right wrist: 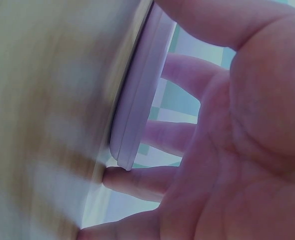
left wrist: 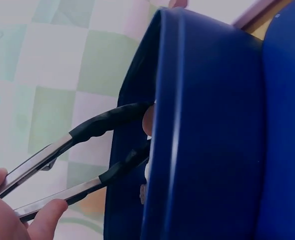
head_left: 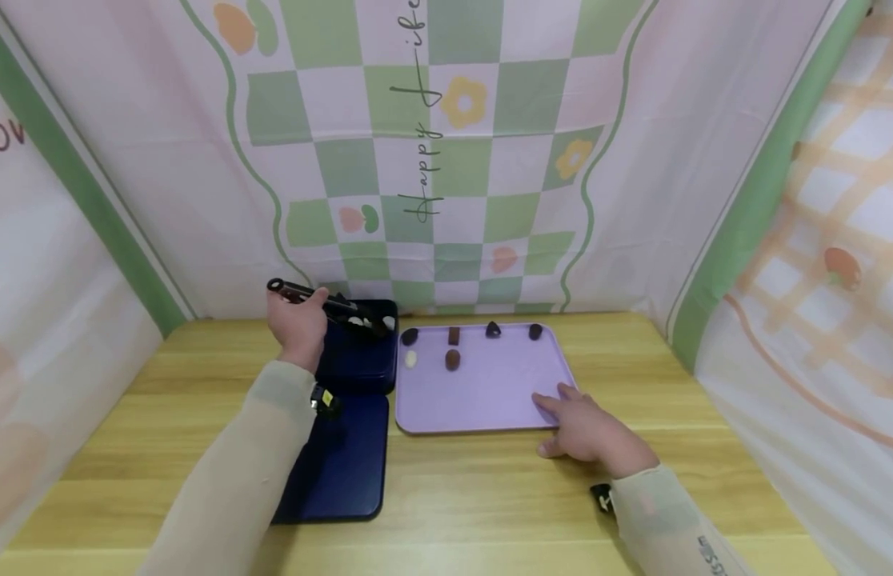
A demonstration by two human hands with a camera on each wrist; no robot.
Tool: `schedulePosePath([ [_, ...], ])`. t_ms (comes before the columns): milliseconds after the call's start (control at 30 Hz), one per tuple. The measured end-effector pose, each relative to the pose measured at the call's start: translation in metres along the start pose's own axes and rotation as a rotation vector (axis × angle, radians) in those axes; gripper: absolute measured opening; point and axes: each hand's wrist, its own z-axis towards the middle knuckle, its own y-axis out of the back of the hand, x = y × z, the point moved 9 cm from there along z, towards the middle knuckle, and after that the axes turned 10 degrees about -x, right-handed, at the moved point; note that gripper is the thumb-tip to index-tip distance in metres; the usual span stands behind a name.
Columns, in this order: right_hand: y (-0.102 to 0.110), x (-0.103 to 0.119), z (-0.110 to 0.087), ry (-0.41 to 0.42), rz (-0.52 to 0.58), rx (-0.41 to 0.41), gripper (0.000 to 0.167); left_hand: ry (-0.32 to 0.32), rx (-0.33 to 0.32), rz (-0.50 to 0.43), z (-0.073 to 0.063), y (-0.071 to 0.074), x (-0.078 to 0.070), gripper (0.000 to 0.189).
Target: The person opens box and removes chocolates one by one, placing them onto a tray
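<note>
My left hand (head_left: 301, 326) grips black-and-silver tongs (left wrist: 87, 129) and holds them over a deep dark blue box (head_left: 353, 366). In the left wrist view the tong arms stand apart and reach past the box rim; the wall hides their ends. A brown piece (left wrist: 148, 121) shows between them, with white pieces (head_left: 357, 322) close by in the box. My right hand (head_left: 586, 428) is at the near right corner of a lavender tray (head_left: 490, 400), fingers spread, some over its rim and others touching the table. Thumb and palm are off the tray.
On the tray lie several small chocolate-like pieces: a dark oval (head_left: 410, 337), a brown square (head_left: 454, 335), a dark triangular one (head_left: 493, 330), a dark round one (head_left: 536, 331), a white one (head_left: 410, 359) and a brown ball (head_left: 453, 360). A flat navy lid (head_left: 353, 468) lies before the box.
</note>
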Motion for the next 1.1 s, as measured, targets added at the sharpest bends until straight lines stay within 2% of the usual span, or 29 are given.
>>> schedulePosePath([
  [200, -0.001, -0.002, 0.0, 0.005, -0.001, -0.004, 0.08, 0.189, 0.007, -0.144, 0.009, 0.008, 0.012, 0.054],
  [433, 0.0, -0.004, -0.001, 0.003, -0.002, -0.011, 0.081, 0.267, 0.003, -0.183, 0.01, 0.015, 0.016, 0.062],
  [600, 0.0, -0.004, -0.001, 0.007, -0.001, -0.01, 0.08, 0.388, -0.016, -0.281, 0.012, 0.019, 0.024, 0.076],
  [700, -0.001, -0.004, -0.001, 0.008, -0.002, -0.009, 0.08, 0.448, -0.026, -0.354, 0.012, 0.017, 0.022, 0.076],
  [800, -0.001, -0.004, -0.001, 0.005, -0.004, -0.008, 0.08, 0.464, -0.014, -0.399, 0.009, 0.012, 0.014, 0.065],
  [900, -0.001, -0.003, 0.0, 0.013, -0.009, -0.01, 0.08, 0.457, 0.009, -0.402, 0.005, 0.005, 0.005, 0.062],
  [1100, 0.001, -0.001, 0.0, 0.025, -0.007, -0.012, 0.08, 0.396, 0.058, -0.363, -0.011, -0.011, -0.006, 0.065],
])
